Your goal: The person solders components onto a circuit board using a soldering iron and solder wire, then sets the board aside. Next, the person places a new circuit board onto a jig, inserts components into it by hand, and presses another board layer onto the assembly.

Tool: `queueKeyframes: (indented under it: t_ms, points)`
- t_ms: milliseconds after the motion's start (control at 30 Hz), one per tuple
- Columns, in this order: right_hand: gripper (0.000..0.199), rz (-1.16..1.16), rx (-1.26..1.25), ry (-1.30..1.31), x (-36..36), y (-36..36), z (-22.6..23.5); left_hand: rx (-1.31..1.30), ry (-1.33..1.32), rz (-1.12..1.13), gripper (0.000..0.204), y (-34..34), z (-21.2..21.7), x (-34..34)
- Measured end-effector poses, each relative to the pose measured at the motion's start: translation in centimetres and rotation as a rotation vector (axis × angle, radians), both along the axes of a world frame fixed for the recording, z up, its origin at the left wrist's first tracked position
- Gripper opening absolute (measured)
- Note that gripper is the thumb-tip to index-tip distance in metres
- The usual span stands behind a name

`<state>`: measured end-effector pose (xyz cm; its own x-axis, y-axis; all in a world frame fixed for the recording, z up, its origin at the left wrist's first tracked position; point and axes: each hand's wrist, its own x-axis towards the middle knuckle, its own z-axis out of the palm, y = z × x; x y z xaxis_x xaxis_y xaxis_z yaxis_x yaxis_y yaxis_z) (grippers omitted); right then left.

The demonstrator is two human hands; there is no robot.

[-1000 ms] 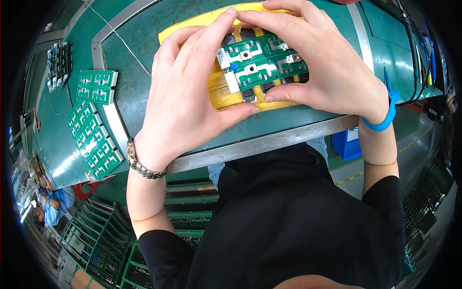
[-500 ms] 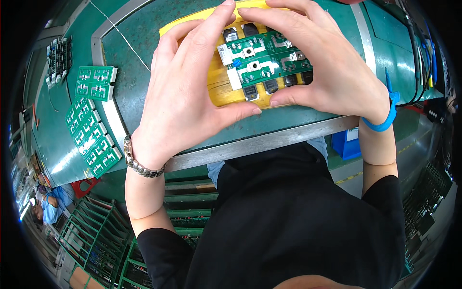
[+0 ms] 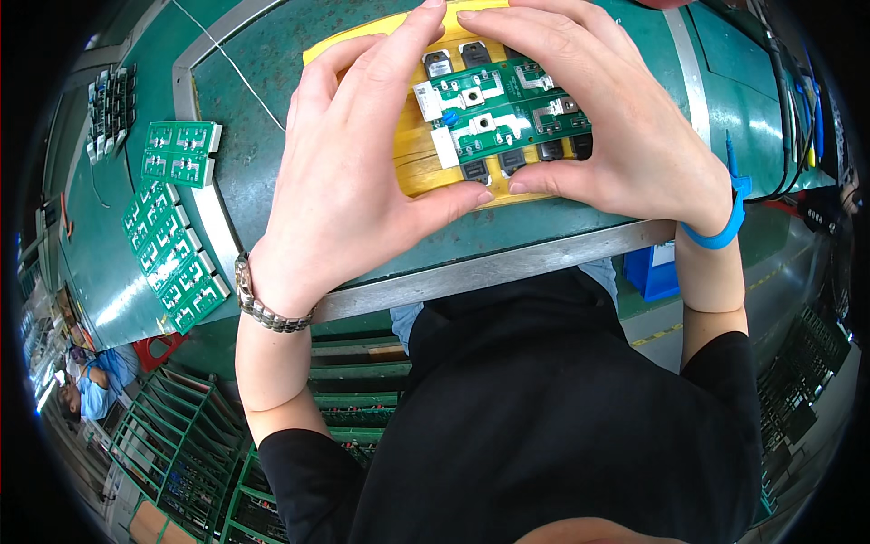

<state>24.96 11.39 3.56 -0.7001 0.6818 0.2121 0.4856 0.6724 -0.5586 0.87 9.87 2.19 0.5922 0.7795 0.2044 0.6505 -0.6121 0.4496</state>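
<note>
A green circuit board (image 3: 494, 118) lies on a yellow plate (image 3: 415, 168), with black electronic components (image 3: 513, 161) sticking out along its near and far edges. The board carries white blocks at its left end and a small blue part. My left hand (image 3: 349, 172) curves around the left side, its thumb at the near row of components and its fingers at the far edge. From the right, my right hand (image 3: 616, 127) spans the plate likewise, thumb at the near edge, fingers at the far one, hiding the board's right end. Both hands grip across the yellow plate.
Several green circuit boards (image 3: 172, 240) lie to the left beyond a metal strip (image 3: 217, 227). Farther left sits a cluster of dark components (image 3: 111, 113). A metal edge (image 3: 489, 263) borders the green table. Green racks (image 3: 181, 435) and a blue bin (image 3: 651, 272) stand below. Cables (image 3: 781, 100) hang at right.
The yellow plate and circuit board have shifted very slightly to the right. My left thumb has moved a little away from me, onto the near components; both hands otherwise keep their places.
</note>
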Motion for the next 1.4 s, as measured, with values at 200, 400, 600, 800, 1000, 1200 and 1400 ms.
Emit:
queueKeyframes:
  t_ms: [200, 400, 600, 800, 1000, 1200, 1400]
  points:
    - [0.092, -0.011, 0.014, 0.033, 0.2, 0.1, -0.1, 0.051, -0.007, -0.032, 0.118, 0.6, -1.1, -0.8]
    - [0.094, -0.177, 0.191, -0.145, 2.0, -0.6, 1.8, 0.095, -0.175, -0.117, 0.124, 0.1, -0.5, -0.8]
    - [0.09, -0.191, 0.096, -0.217, 1.2, -1.4, 0.9, -0.046, -0.067, -0.07, 0.123, 0.1, -0.1, -0.9]
    - [0.086, -0.055, 0.024, 0.087, 0.7, -0.6, 0.1, -0.054, -0.079, -0.046, 0.122, -0.1, -0.2, -0.8]
    - [0.086, -0.069, 0.015, 0.037, 1.3, -0.4, -0.2, -0.053, -0.076, -0.04, 0.123, -0.1, -0.1, -0.8]
    - [0.088, -0.195, 0.113, -0.185, 1.6, -0.8, 0.8, -0.05, -0.101, -0.039, 0.123, -0.2, -0.2, -0.9]
    - [0.086, -0.142, 0.091, -0.006, 1.5, -0.7, -0.3, -0.062, -0.086, -0.037, 0.124, -0.2, -0.2, -0.9]
